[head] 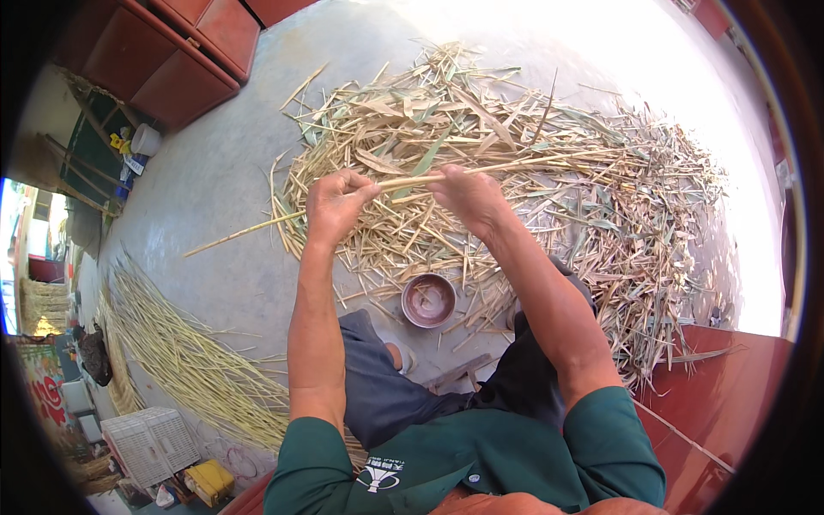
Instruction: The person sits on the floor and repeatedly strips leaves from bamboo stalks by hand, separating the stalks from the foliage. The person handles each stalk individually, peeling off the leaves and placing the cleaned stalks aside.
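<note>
A long pale reed stalk (405, 183) stretches across in front of me, held in both hands above a heap of dry stalks and leaves. My left hand (338, 203) pinches it between thumb and fingers, and a thin end sticks out to the lower left. Close by on the right, my right hand (470, 198) grips the stalk with the fingers curled over it. Beyond this hand the stalk runs right over the heap (386, 251). Below the hands, a small round bowl (428, 300) stands on the floor between my feet.
A bundle of thin yellow-green stalks (193, 360) lies on the floor at left. Past it are a white plastic crate (151, 444) and a yellow container (210, 481). Red cabinets (174, 58) stand at the upper left, a white bucket (146, 140) beside them. A red surface (714, 393) is at lower right.
</note>
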Tool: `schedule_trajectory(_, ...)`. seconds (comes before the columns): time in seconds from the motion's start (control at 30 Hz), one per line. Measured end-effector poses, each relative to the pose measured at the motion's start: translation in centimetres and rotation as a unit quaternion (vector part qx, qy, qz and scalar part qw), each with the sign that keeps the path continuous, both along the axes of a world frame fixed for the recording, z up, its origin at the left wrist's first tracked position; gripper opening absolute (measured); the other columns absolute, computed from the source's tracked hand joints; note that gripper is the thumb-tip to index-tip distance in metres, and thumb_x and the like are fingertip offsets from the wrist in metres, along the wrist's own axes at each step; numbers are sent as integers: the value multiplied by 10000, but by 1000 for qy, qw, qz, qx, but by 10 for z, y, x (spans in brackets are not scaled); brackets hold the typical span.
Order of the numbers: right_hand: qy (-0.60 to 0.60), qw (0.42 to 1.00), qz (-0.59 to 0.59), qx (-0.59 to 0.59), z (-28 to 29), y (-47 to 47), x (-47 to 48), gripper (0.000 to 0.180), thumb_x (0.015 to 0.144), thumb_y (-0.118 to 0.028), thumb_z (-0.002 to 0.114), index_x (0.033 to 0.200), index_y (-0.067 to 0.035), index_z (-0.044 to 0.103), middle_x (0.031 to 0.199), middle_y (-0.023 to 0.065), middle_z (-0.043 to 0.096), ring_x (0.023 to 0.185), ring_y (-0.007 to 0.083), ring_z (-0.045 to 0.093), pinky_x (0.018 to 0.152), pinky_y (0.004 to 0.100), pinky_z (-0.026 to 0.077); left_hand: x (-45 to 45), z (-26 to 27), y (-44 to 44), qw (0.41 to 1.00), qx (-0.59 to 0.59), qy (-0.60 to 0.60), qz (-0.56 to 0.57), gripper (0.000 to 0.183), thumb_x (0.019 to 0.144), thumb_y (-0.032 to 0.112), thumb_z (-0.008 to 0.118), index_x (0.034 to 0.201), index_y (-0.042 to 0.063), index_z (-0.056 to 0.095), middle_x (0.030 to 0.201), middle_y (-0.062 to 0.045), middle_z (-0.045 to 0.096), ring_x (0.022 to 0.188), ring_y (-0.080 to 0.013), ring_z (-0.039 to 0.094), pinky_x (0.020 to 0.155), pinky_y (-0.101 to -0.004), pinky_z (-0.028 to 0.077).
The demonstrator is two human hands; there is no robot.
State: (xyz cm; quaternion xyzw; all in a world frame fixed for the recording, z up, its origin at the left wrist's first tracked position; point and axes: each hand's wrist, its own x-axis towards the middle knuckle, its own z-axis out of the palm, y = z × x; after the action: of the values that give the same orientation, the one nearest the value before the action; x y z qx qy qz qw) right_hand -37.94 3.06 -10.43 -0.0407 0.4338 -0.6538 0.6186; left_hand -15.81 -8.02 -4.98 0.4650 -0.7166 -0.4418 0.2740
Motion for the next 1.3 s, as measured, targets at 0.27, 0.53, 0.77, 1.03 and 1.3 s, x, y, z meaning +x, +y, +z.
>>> schedule_trajectory(0.27, 3, 999, 44, -2, -11, 3, 4, 211, 1060, -148, 564, 1175, 19, 624, 1095, 147, 738, 878, 191, 753, 741, 280, 660, 31, 24, -20, 866, -430, -222, 125, 204, 890, 179, 774, 1044, 58, 717, 904, -66, 734, 898, -211, 673, 849, -372, 491)
schedule_trajectory(0.53, 36, 998, 32, -46, 3, -4, 15, 191, 1040, -172, 614, 1127, -7, 656, 1066, 118, 751, 876, 165, 750, 729, 245, 644, -29, 4, 27, 878, -425, -142, -168, 253, 853, 280, 767, 1001, 75, 751, 895, -65, 728, 906, -255, 652, 811, -406, 446)
schedule_trajectory(0.77, 41, 996, -60, -58, 7, 2, -34, 207, 1028, -164, 639, 1167, -11, 633, 1080, 119, 749, 908, 158, 744, 731, 235, 642, 14, 26, -3, 951, -241, -180, -79, 175, 812, 255, 790, 875, 93, 771, 765, -97, 715, 724, -279, 658, 758, -406, 444)
schedule_trajectory(1.03, 104, 993, -40, -41, 18, 7, -10, 225, 1017, -220, 665, 1095, -10, 667, 984, 85, 745, 872, 154, 746, 691, 224, 619, -23, 8, 20, 880, -441, -133, -118, 226, 825, 251, 801, 980, 90, 770, 892, -48, 753, 819, -223, 667, 774, -380, 431)
schedule_trajectory(1.3, 127, 990, -50, -37, 23, 10, -5, 259, 997, -238, 698, 1054, 11, 662, 951, 110, 741, 813, 148, 738, 672, 231, 608, -37, -2, 32, 905, -419, -46, -62, 127, 784, 176, 837, 859, 95, 775, 811, -21, 749, 747, -191, 663, 734, -344, 423)
